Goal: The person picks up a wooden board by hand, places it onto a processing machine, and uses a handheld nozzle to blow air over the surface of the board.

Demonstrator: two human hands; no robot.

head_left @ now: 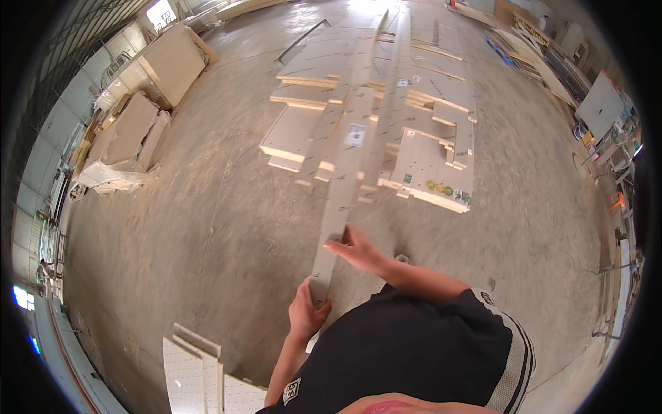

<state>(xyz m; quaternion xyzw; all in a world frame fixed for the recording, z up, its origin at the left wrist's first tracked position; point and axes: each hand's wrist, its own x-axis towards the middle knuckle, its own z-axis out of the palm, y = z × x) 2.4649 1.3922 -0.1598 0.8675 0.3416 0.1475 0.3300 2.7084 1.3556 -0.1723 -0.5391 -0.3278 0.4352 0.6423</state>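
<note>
A long, narrow grey board (pixel 338 200) with a white label on its face runs away from me, its near end by my body. My left hand (pixel 308 310) is closed round that near end. A little farther up, my right hand (pixel 355 248) grips the board's right edge, thumb across the top. The board's far part passes over stacks of grey panels, and I cannot tell whether it touches them.
Stacked panels with pale wood edges (pixel 434 165) lie on the concrete floor ahead. White boards (pixel 193 372) stand at the lower left. Wrapped panel stacks (pixel 127 138) sit at the far left. More sheets and a grey panel (pixel 601 103) line the right side.
</note>
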